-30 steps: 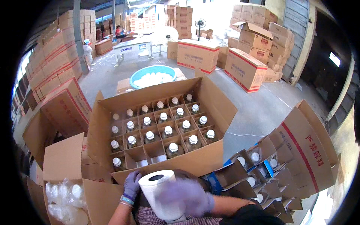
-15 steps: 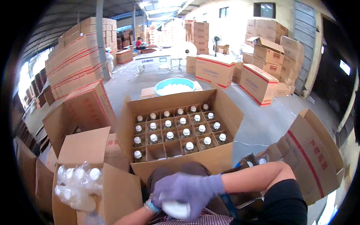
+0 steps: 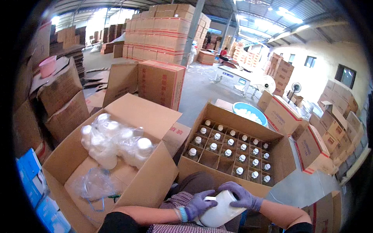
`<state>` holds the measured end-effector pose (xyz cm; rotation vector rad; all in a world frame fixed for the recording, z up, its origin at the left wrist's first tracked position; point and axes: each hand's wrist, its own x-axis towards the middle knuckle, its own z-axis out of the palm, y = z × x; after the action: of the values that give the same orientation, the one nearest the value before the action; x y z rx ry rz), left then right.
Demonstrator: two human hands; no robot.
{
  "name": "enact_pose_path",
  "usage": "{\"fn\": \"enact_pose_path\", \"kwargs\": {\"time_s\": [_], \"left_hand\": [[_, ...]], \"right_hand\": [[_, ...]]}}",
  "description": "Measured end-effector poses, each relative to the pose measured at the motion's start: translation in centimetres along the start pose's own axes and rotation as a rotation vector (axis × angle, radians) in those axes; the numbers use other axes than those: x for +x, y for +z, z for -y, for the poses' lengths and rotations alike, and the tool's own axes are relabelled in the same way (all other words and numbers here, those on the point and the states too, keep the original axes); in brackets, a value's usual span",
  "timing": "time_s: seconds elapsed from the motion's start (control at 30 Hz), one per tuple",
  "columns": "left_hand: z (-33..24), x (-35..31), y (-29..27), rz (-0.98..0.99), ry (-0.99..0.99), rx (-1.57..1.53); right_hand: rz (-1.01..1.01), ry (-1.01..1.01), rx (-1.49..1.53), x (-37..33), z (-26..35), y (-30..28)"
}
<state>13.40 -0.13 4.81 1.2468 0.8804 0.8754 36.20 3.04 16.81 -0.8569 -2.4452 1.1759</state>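
Over my lap, my right hand (image 3: 241, 197), in a purple glove, grips the upper end of a white plastic bottle (image 3: 220, 211), which is tilted. My left hand (image 3: 198, 205), gloved the same, is closed by the bottle's side, with a small flat white piece (image 3: 210, 198) like a cap at its fingertips. Just beyond stands an open carton (image 3: 237, 179) with cardboard dividers, holding rows of clear bottles (image 3: 239, 171) with white caps. Two of its near cells hold no bottle. To my left, another open carton (image 3: 155, 173) contains white plastic bottles (image 3: 110, 136) in clear bags.
A blue basin (image 3: 250, 113) of white caps stands behind the divided carton. Closed cartons (image 3: 285, 112) lie to the right; an upright open one (image 3: 161, 83) stands beyond the left carton. A pink bucket (image 3: 47, 66) sits on cardboard at far left. Carton stacks rise behind.
The view has swung left, showing more of the left carton. My hands, earlier overlapping and blurred around a white object, are now apart on either side of the bottle.
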Motion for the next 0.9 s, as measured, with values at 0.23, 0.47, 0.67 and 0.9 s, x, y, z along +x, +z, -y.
{"fn": "enact_pose_path", "kwargs": {"time_s": [0.23, 0.47, 0.67, 0.9], "left_hand": [[-5.0, 0.0, -5.9, 0.553, -0.020, -0.064], [-2.1, -2.3, -2.6, 0.252, -0.101, -0.215], [-6.5, -1.0, -3.4, 0.446, -0.190, -0.362], [-3.3, -1.3, -4.1, 0.409, -0.004, -0.159]], "right_hand": [[0.116, -0.096, -0.488, 1.5, 7.1, 0.2], [-0.061, 0.003, -0.346, -1.1, 4.4, 1.4], [-0.325, -0.064, -0.194, -3.0, 3.0, -0.9], [0.077, 0.001, -0.542, -0.5, 6.4, -4.4]]}}
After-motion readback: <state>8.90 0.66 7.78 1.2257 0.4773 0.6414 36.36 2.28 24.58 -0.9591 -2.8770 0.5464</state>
